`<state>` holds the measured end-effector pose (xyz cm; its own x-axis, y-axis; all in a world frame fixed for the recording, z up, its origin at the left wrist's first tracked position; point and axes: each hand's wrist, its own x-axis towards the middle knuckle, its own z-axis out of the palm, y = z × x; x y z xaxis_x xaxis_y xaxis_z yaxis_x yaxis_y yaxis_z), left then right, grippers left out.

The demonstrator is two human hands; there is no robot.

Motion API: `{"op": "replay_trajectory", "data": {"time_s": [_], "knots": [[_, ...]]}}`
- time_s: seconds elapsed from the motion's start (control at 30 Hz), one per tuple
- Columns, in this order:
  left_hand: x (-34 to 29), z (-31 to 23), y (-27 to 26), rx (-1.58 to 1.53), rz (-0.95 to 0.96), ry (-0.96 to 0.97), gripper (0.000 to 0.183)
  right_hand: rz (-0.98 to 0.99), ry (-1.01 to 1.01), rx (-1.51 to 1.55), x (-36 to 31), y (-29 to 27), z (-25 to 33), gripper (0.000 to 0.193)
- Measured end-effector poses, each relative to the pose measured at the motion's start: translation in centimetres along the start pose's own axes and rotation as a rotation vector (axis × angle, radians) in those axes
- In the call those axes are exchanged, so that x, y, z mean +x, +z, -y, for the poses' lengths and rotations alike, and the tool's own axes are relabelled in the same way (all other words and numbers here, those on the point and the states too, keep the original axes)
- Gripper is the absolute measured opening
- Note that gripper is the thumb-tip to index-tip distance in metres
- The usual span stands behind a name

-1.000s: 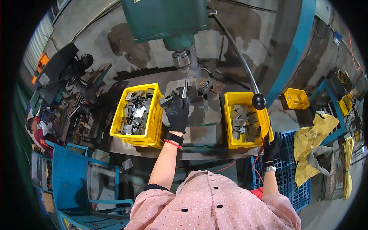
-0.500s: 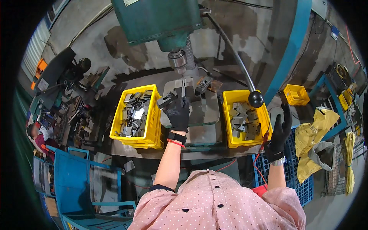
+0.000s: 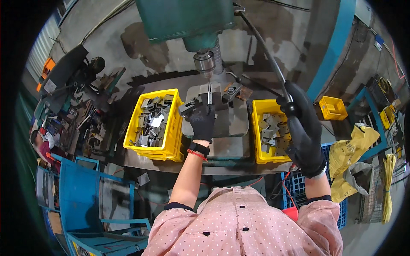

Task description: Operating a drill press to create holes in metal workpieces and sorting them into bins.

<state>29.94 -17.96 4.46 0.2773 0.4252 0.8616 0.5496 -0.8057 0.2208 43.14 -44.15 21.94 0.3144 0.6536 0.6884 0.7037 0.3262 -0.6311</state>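
A green drill press (image 3: 188, 21) stands over a grey work table (image 3: 232, 121), its chuck (image 3: 204, 63) pointing down at a small metal piece (image 3: 209, 94) clamped in a fixture. My left hand (image 3: 202, 121), in a black glove, rests on that fixture and holds the piece under the chuck. My right hand (image 3: 304, 130), also gloved in black, is closed around the black knob end of the long feed lever (image 3: 262, 49). On either side of the table stands a yellow crate of metal parts, the left crate (image 3: 173, 136) fuller than the right crate (image 3: 257, 128).
A blue metal chair (image 3: 81, 196) stands at lower left. Tools and scrap crowd the bench at left (image 3: 81, 111). A small yellow box (image 3: 332, 107), yellow sacks (image 3: 354, 147) and a blue plastic crate (image 3: 294, 187) lie to the right. A blue column (image 3: 335, 47) rises behind.
My right hand rose from beside the right crate and closed on the feed lever's knob. The left hand stayed on the fixture. The view has moved closer to the drill press.
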Motion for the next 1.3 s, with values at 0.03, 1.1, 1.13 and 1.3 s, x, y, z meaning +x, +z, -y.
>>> {"op": "replay_trajectory", "data": {"time_s": [0.03,1.1,1.13,1.3], "knots": [[-0.2,0.2,0.2,0.064,0.043,-0.012,0.025,0.007,0.023,-0.018,0.4,0.3,0.3,0.043],[2.0,0.0,-0.8,0.155,0.262,0.096,0.019,-0.066,0.108,-0.002,1.7,1.2,0.2,0.036],[2.0,0.1,-0.8,0.168,0.279,0.091,0.018,-0.069,0.121,0.02,1.6,1.2,0.2,0.036],[1.7,-0.2,-0.5,0.14,0.323,0.017,0.019,-0.051,-0.084,-0.109,1.7,1.2,-0.9,0.037]]}}
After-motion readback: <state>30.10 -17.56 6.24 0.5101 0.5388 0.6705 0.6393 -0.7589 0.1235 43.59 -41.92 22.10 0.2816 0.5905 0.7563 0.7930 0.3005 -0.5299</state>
